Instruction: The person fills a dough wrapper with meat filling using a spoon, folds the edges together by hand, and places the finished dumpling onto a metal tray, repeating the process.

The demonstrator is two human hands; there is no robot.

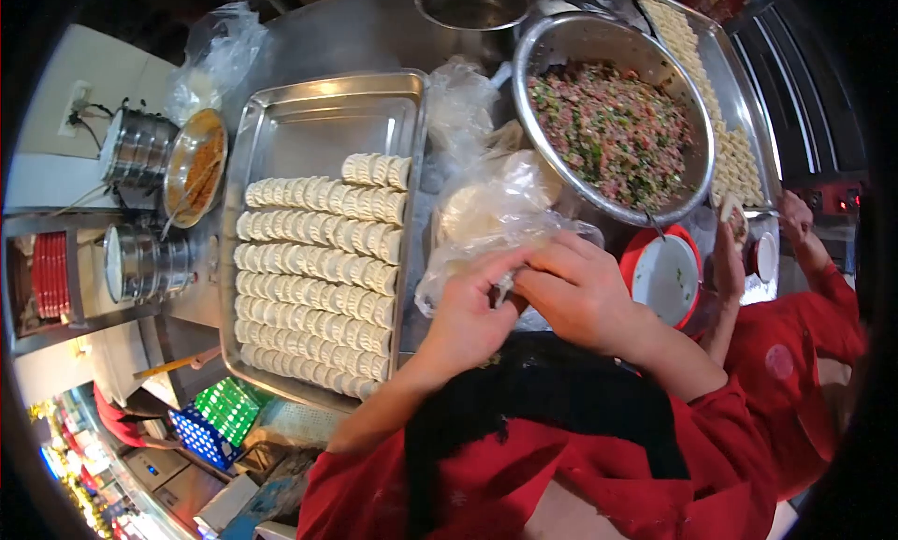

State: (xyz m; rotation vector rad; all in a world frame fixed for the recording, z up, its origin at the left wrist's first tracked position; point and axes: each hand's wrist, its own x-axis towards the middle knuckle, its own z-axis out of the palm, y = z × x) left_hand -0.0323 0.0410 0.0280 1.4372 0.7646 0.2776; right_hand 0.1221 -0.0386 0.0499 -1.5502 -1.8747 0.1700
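My left hand (477, 301) and my right hand (580, 292) meet in front of my apron, fingers pinched together. A bit of something whitish shows between them; I cannot tell what it is, as the fingers cover most of it. Just beyond my fingertips lies a clear plastic bag (533, 224) with pale round dough wrappers (472, 211) inside. On the left, a metal tray (323, 105) carries several rows of pleated dumplings (318, 259). At the upper right stands a big steel bowl (697, 180) of minced meat and chopped greens (608, 128).
To my right, a co-worker's hand (730, 255) holds a wrapper with filling (737, 224). Nearby are a red-rimmed basin (687, 250) and another dumpling tray (762, 133). Steel containers (145, 264) and a bowl of orange-brown paste (198, 170) stand left. An empty-looking metal pot (472, 7) sits behind.
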